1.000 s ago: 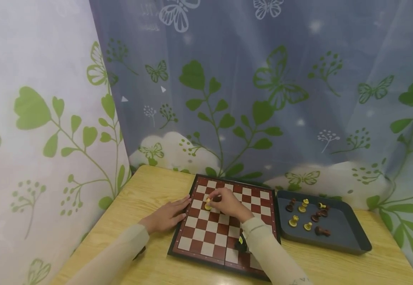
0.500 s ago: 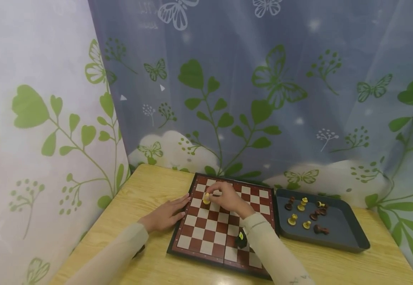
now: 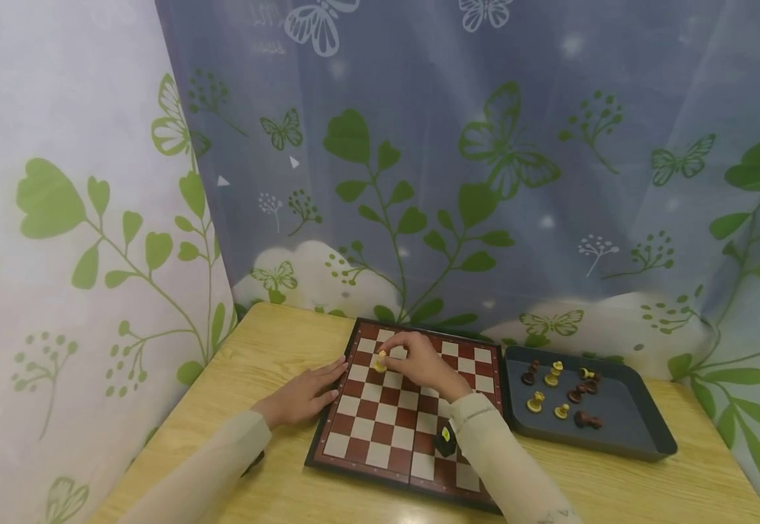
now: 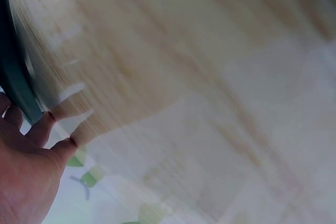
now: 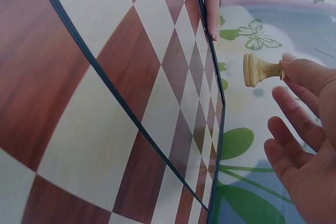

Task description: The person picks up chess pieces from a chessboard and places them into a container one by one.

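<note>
My right hand [image 3: 424, 364] pinches a pale yellow chess piece [image 3: 380, 363] over the far left part of a brown-and-white chessboard [image 3: 380, 433]. In the right wrist view, the thumb and forefinger of the right hand [image 5: 315, 129] grip the upper end of the chess piece [image 5: 255, 70], with its wide base showing. The fingertips hide its top, so its kind cannot be told. There a gap shows between it and the board [image 5: 126, 77]. My left hand [image 3: 303, 396] rests at the board's left edge, fingers extended; the left wrist view shows this hand [image 4: 26, 177] touching the dark rim [image 4: 13, 72].
A dark grey tray [image 3: 635, 418] stands right of the board, holding several yellow and dark brown chess pieces, some upright, some lying. A black object with a yellow-green mark [image 3: 445, 439] shows beside the right sleeve [image 3: 494, 444]. All stands on a wooden table [image 3: 282, 342], with patterned curtains [image 3: 406, 87] behind.
My right hand and the chess piece have shifted slightly toward the board's far side, then stayed nearly still. The left hand keeps its place. The head view has drifted a little.
</note>
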### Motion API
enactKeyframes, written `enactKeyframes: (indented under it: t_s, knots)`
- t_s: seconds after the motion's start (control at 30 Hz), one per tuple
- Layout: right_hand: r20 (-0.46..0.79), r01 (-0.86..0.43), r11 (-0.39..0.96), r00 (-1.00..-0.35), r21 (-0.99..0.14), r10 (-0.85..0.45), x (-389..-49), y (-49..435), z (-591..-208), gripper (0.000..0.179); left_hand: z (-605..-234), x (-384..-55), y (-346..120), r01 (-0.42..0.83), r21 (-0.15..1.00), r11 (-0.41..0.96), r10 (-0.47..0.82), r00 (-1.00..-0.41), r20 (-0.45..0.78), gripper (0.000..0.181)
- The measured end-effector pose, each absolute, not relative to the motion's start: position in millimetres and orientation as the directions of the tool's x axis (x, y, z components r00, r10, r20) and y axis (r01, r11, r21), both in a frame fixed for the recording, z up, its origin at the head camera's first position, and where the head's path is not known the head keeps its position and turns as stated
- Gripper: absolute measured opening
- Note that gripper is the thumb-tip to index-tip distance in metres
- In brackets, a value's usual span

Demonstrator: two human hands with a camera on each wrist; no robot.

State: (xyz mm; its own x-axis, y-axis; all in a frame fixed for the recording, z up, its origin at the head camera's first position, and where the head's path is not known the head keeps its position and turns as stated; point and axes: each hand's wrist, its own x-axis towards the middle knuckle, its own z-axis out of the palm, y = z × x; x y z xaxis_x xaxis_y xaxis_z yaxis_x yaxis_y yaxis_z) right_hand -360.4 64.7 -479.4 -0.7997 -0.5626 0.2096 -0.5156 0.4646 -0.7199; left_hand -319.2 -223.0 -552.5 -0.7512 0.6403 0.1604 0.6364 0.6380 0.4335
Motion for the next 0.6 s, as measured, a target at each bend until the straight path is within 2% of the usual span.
enactKeyframes:
  t_s: [0.1, 0.33, 0.6]
  knots:
    - [0.221, -0.525, 0.474, -0.801, -0.707, -0.557, -358, 68, -478, 0.013, -553, -319, -223, 0.642, 0.421, 0.641, 0.639, -0.75, 0.172, 0.057]
    - [0.2, -0.471, 0.45, -0.825, -0.759, -0.528, -352, 78, -479, 0.014, -551, -318, -222, 0.609, 0.437, 0.662, 0.625, -0.771, 0.127, 0.058]
    - [0.244, -0.499, 0.446, -0.822, -0.743, -0.514, -349, 92, -485, 0.019, -550, -318, -221, 0.597, 0.433, 0.676, 0.618, -0.778, 0.108, 0.058]
